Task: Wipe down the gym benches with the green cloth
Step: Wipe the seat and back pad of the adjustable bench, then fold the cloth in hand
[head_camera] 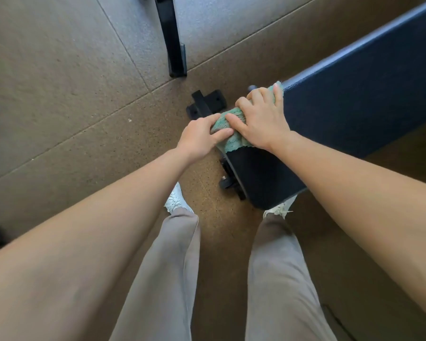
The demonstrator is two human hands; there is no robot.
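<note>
Green cloth [234,141] lies bunched on the left edge of the gym bench [354,107], gripped under the curled right hand [261,121] and pinched at its left end by the left hand [199,139]; the pad's long axis runs off far right, on the right hand's side.

Dark bench [354,99] on speckled floor [71,94], green cloth [233,142] over its end.

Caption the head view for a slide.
Left hand and right hand hold a fuzzy green cloth against a dark blue padded gym bench.
</note>
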